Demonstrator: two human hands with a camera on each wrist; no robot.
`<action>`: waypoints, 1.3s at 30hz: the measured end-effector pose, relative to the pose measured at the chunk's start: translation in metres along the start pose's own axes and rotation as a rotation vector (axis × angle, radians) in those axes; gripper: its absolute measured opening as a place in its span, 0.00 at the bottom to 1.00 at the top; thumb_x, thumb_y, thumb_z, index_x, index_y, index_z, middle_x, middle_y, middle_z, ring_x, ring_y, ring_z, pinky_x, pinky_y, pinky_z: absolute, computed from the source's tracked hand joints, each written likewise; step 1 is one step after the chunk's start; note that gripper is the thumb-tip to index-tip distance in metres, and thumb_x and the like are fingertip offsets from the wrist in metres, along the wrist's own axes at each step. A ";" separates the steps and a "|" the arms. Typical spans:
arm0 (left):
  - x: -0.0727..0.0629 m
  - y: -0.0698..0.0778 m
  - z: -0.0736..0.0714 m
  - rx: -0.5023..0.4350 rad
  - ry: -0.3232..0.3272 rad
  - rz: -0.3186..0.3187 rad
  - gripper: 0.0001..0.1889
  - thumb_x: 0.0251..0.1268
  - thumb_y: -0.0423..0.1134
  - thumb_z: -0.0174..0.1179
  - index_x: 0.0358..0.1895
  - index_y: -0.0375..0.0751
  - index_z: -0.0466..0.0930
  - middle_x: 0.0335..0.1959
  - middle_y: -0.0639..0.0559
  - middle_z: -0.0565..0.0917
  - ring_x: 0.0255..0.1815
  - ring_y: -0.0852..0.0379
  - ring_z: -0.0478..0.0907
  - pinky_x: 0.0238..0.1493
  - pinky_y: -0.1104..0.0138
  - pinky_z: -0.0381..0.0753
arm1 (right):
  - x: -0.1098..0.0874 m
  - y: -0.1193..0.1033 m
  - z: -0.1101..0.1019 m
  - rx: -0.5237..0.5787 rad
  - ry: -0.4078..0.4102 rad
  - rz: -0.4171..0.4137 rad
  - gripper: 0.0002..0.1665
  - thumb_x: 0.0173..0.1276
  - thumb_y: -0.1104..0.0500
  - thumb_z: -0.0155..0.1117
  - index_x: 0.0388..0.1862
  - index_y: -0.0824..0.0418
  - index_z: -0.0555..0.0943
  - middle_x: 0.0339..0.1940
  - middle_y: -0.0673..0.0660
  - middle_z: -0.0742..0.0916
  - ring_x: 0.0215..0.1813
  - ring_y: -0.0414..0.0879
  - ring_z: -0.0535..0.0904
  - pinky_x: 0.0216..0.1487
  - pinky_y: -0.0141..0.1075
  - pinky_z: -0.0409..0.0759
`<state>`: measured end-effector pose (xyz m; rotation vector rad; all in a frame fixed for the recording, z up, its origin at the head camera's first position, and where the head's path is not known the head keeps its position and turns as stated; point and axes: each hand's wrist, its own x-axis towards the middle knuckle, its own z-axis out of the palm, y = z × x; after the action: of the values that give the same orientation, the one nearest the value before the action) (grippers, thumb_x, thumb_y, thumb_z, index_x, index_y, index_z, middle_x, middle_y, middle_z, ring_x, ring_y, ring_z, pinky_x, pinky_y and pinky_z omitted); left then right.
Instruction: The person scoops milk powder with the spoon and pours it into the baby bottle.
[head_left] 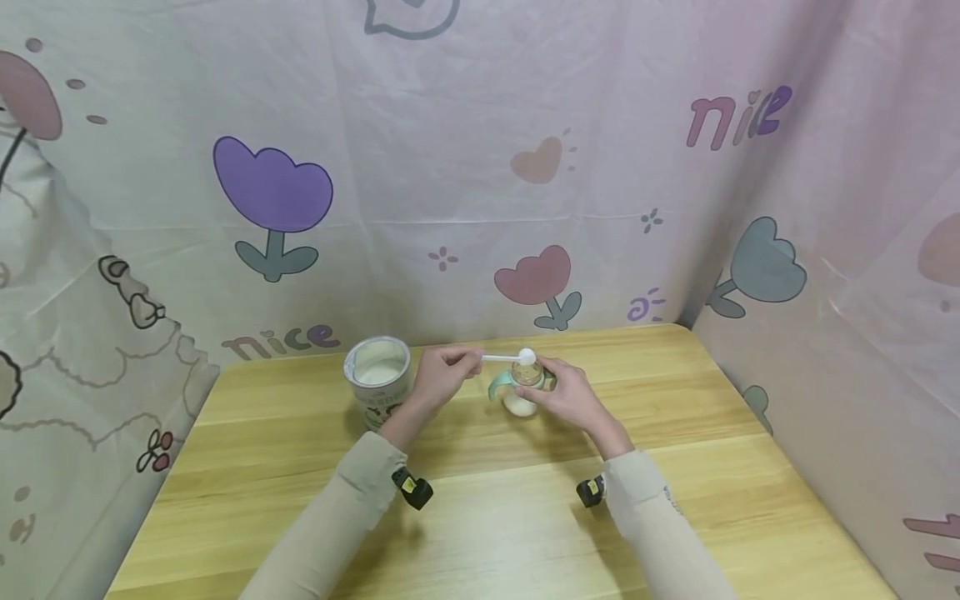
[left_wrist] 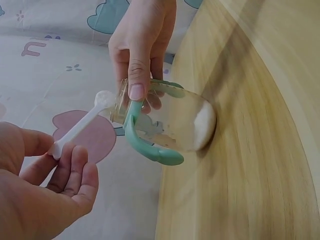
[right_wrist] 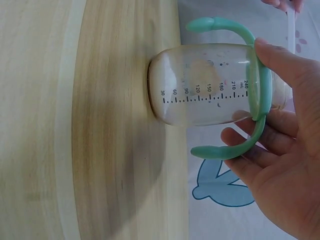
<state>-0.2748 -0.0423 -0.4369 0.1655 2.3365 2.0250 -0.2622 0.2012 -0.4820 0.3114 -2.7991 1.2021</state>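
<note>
Two cream long sleeves (head_left: 322, 517) reach in, cut off by the lower edge of the head view, a small black box (head_left: 412, 489) at each wrist. They cross a light wood-grain desk (head_left: 495, 542) with a glossy sheen in front and a rounded far corner. The left hand (head_left: 442, 377) has its grip clamped on the handle end of a thin white plastic scoop (head_left: 498, 358), whose bowl is at the mouth of a clear baby bottle with mint-green handles (head_left: 520, 406); whether they touch is hard to tell. The bottle stands upright on the desk, the right hand's (head_left: 568, 396) grip closed around its collar, hiding part of it. Whitish contents show near its base. To the left, a tall white printed can (head_left: 375, 398) holds pale powder, its lower part partly hidden by the left arm. Behind and alongside hangs a pale, creased sheet (head_left: 442, 142) printed with tulips and "nice".
</note>
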 end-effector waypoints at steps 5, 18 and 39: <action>0.000 -0.003 0.000 0.034 -0.006 0.011 0.14 0.75 0.40 0.66 0.52 0.32 0.89 0.46 0.35 0.91 0.43 0.52 0.91 0.56 0.59 0.89 | 0.000 0.001 0.001 0.002 0.002 0.007 0.50 0.64 0.43 0.79 0.77 0.66 0.72 0.72 0.68 0.81 0.73 0.64 0.77 0.78 0.59 0.70; -0.004 -0.003 -0.003 0.125 -0.018 0.075 0.12 0.74 0.39 0.66 0.52 0.36 0.91 0.42 0.40 0.93 0.43 0.51 0.91 0.52 0.60 0.90 | -0.001 -0.001 -0.002 -0.018 -0.004 0.006 0.49 0.65 0.42 0.78 0.77 0.66 0.72 0.72 0.69 0.81 0.74 0.66 0.76 0.78 0.61 0.69; -0.008 -0.007 -0.005 0.153 -0.040 0.120 0.11 0.74 0.37 0.66 0.52 0.35 0.90 0.45 0.37 0.92 0.47 0.44 0.91 0.46 0.68 0.88 | -0.001 -0.001 -0.003 -0.014 -0.003 -0.004 0.49 0.65 0.42 0.78 0.77 0.66 0.72 0.72 0.68 0.81 0.74 0.66 0.76 0.77 0.62 0.70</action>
<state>-0.2676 -0.0489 -0.4430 0.3562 2.5126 1.8708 -0.2613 0.2024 -0.4793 0.3178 -2.8073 1.1818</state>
